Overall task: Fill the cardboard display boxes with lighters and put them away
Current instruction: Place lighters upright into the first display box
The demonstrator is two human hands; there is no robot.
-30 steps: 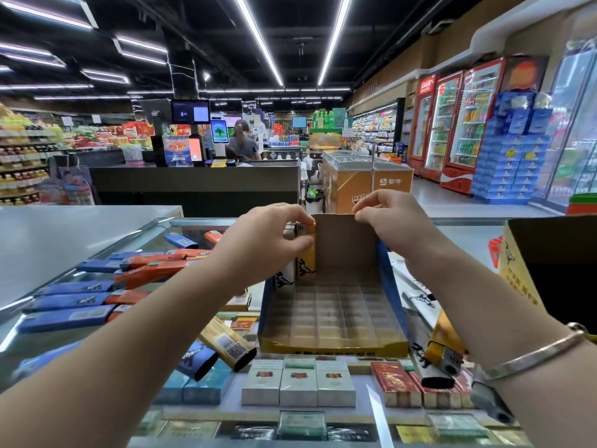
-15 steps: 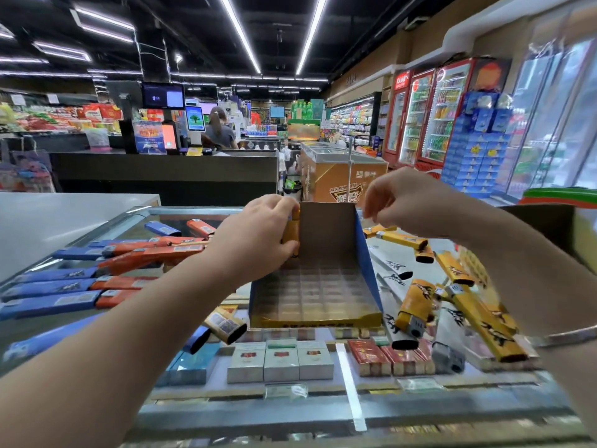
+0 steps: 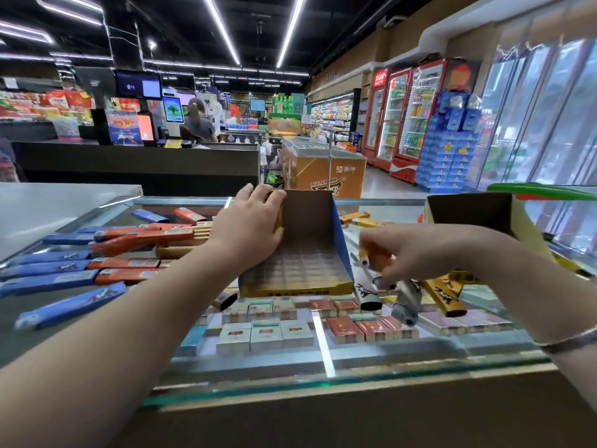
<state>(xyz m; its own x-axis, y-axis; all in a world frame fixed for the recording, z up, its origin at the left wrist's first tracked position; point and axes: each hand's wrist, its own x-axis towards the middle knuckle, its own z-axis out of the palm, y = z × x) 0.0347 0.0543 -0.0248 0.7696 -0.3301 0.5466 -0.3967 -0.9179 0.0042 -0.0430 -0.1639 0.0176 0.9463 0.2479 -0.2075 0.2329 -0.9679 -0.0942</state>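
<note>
An open cardboard display box with a brown back wall, blue side and yellow front lip (image 3: 303, 253) is sitting on the glass-topped counter (image 3: 323, 357), its gridded floor of small compartments showing nothing in it. The left hand (image 3: 250, 227) is resting against the box's left wall, fingers curling over the top corner and gripping the cardboard there. Just right of the box, the right hand (image 3: 416, 250) is hovering low over the glass, its fingers curled down and pinching an orange-yellow lighter (image 3: 374, 258); motion blur is hiding exactly how the fingertips are lying. A silver bracelet (image 3: 568, 339) is circling the right wrist.

Around that hand, loose yellow lighters with black print (image 3: 444, 294) are lying scattered on the glass, along with a white one (image 3: 366, 294) and a grey one (image 3: 407, 300) tilting off toward the near edge. To the left of the box, long blue lighter packs (image 3: 48, 281) and orange-red lighter packs (image 3: 142, 237) are lying in rough rows. A second open brown cardboard box (image 3: 478, 211) is standing at the far right of the counter. Under the glass, rows of white and red cigarette packs (image 3: 265, 333) are showing. Beyond the counter, a person is standing at a checkout desk (image 3: 139, 160), and red drinks fridges (image 3: 410, 114) are lining the right wall.
</note>
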